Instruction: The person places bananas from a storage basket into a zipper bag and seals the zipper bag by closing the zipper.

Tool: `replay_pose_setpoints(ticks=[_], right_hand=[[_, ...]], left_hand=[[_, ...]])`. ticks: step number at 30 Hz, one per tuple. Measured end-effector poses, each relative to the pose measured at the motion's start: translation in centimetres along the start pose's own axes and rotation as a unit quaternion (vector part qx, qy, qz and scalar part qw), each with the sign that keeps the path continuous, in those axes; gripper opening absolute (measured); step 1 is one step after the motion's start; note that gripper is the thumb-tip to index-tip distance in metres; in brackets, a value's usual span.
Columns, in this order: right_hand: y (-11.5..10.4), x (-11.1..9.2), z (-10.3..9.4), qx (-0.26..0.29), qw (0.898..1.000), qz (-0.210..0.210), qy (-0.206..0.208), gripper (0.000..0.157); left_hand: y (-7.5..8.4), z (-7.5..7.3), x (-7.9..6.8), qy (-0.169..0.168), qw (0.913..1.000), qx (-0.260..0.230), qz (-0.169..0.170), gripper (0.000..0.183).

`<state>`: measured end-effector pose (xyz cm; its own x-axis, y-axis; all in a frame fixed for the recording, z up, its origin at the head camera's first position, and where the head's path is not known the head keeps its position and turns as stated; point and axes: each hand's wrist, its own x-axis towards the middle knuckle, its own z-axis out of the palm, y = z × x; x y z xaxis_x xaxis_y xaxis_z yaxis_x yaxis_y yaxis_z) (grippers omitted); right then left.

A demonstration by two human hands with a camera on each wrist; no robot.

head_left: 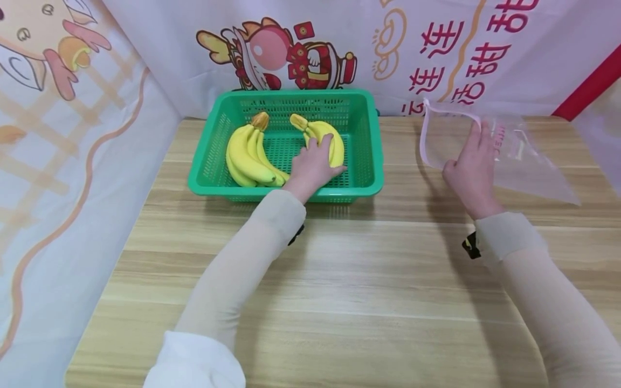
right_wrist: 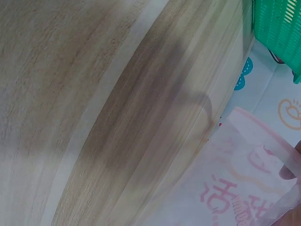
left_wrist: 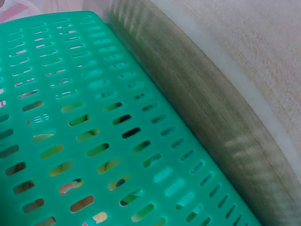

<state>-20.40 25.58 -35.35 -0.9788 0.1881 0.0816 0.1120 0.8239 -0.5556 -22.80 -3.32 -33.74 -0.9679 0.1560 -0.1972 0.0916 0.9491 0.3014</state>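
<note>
A green plastic basket (head_left: 201, 167) holds two bunches of yellow bananas. My left hand (head_left: 312, 164) reaches over its front rim and grips the right bunch of bananas (head_left: 322, 129), fingers on top and thumb at the lower right. The left bunch of bananas (head_left: 242, 153) lies beside it, stem toward the back. On the right, my right hand (head_left: 473, 170) holds a clear zip bag (head_left: 529, 167) by its pink-edged mouth, which gapes to the left. A fingertip (right_wrist: 288, 172) shows on the bag in the right wrist view. The basket wall hides the left hand in the left wrist view.
The wood-grain table (head_left: 349, 280) carries the basket and bag near its back edge. Behind it hangs a printed white cloth (head_left: 170, 32) with cartoon figures and red characters. Another printed cloth (head_left: 63, 215) covers the left side.
</note>
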Motion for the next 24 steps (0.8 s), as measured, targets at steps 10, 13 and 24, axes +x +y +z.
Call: replay_pose_setpoints(ticks=[10,13,24], right_hand=[[0.25,-0.11,-0.03,0.001,1.0,-0.007,0.007,0.091],[0.29,-0.1,-0.07,0.002,1.0,-0.007,0.007,0.091],[0.22,-0.08,-0.21,0.001,1.0,-0.002,0.008,0.093]], left_hand=[[-0.06,-0.08,-0.24,-0.019,0.9996,0.015,0.012,0.087],[-0.1,-0.12,-0.27,-0.022,0.9996,0.011,0.014,0.088],[-0.46,0.04,0.17,-0.008,0.9994,0.023,0.023,0.09]])
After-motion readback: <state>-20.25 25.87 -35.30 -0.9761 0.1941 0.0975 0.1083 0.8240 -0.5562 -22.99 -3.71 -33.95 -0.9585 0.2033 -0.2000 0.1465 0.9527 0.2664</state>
